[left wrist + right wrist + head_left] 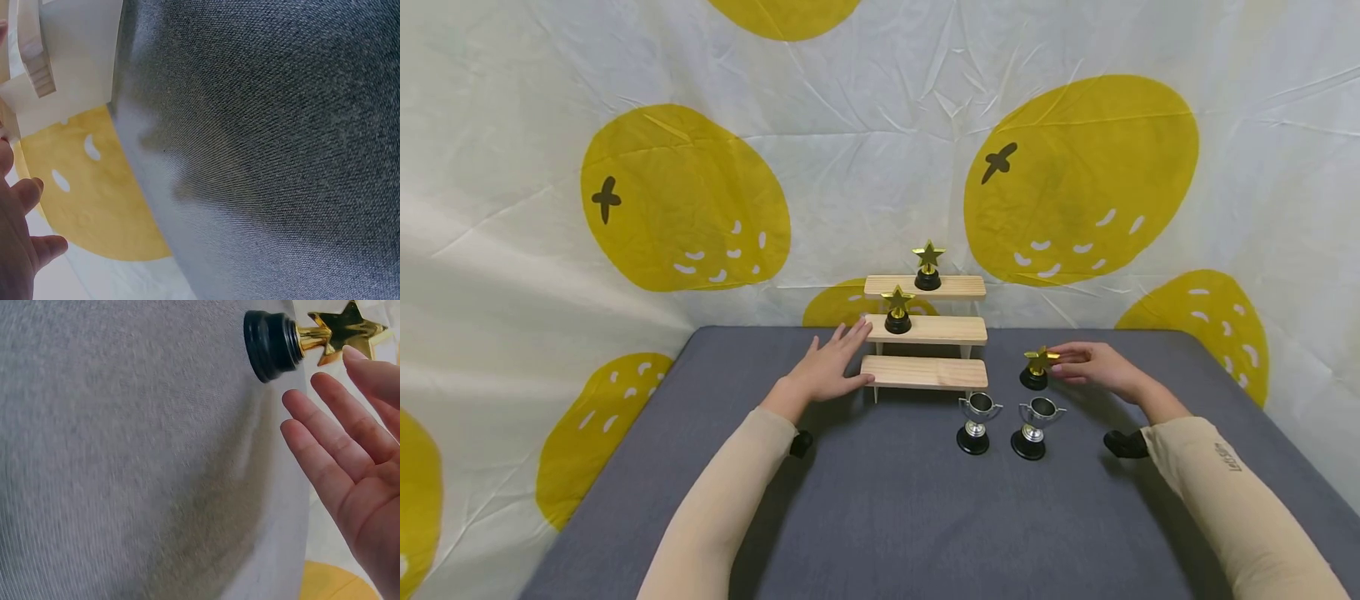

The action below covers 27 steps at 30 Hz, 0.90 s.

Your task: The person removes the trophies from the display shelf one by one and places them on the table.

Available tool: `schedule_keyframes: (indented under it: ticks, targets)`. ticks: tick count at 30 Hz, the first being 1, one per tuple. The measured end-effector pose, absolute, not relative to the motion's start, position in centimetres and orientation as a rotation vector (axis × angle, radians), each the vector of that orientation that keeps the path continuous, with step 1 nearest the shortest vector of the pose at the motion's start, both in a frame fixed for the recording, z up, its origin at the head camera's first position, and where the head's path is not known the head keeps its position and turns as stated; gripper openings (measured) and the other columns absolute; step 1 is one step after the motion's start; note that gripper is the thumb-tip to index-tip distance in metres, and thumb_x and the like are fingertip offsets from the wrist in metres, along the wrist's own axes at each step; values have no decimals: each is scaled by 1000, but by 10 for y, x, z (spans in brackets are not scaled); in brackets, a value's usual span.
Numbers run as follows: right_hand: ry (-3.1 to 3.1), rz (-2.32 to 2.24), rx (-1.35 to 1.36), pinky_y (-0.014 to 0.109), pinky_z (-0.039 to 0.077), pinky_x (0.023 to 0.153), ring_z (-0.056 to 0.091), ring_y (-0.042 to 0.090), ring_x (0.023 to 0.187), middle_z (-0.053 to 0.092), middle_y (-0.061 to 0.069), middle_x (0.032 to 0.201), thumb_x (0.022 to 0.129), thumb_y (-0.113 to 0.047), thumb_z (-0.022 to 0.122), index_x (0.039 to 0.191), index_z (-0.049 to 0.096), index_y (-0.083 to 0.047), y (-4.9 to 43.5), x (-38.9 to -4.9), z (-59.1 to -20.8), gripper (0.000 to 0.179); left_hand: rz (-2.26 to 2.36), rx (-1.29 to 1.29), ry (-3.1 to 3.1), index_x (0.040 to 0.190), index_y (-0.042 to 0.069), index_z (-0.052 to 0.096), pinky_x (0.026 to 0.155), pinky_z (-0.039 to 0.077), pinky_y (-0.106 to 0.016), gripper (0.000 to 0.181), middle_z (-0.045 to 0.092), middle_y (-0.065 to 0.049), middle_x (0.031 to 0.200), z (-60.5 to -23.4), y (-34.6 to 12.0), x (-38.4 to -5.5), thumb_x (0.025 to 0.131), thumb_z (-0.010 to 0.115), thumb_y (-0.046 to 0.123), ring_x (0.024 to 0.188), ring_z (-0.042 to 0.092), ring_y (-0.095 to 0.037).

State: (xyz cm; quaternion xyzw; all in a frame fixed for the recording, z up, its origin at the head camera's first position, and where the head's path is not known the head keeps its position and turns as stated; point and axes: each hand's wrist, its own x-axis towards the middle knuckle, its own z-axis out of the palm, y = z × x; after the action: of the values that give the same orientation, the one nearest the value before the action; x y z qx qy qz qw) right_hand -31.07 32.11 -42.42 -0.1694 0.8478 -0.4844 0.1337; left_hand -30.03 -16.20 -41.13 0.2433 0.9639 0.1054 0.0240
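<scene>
Head view: a table (880,517) bears a stand (925,372), the left hand (823,371) spread and empty at its left end. Right of it, the right hand (1105,368), fingers mostly extended, reaches a star trophy (1034,378); whether it pinches, I cannot tell.

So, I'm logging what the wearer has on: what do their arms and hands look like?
Loose beige long fabric sleeves cover both arms: the left sleeve looks plain; the right sleeve carries small dark lettering near its cuff. A small black object shows below each cuff. The left hand and right hand wear no gloves.
</scene>
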Motion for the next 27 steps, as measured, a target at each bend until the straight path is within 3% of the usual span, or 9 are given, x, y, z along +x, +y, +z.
schedule_keyframes:
  ticks: [6, 15, 23, 27]
  targets:
    - [2532, -1297, -467, 45, 55, 94, 66, 32, 117, 57, 33, 138, 104, -12, 61, 144, 49, 13, 333, -305, -412, 48, 305, 764, 2990, 167, 24, 2, 116, 9, -72, 93, 1, 2, 172, -411, -161, -301, 100, 55, 60, 156, 8, -35]
    - [2602, -1340, -469, 25, 56, 87, 67, 2, 103, 52, 36, 141, 106, -13, 58, 143, 48, 16, 342, -301, -391, 48, 314, 753, 2981, 167, 25, 2, 116, 6, -71, 93, 0, 3, 172, -411, -162, -300, 100, 55, 60, 156, 7, -35]
    - [2656, -1363, -493, 19, 55, 84, 68, 0, 101, 58, 34, 135, 106, -14, 58, 140, 51, 14, 340, -300, -374, 45, 313, 744, 2983, 167, 23, 2, 116, 7, -71, 93, 0, 2, 172, -412, -162, -299, 100, 56, 59, 156, 7, -36]
    - [2698, -1382, -526, 17, 54, 83, 67, -2, 100, 65, 25, 129, 106, -12, 59, 138, 53, 14, 334, -299, -363, 42, 318, 740, 2986, 167, 23, 2, 116, 7, -71, 94, 0, 2, 172, -411, -161, -300, 100, 56, 59, 156, 7, -36]
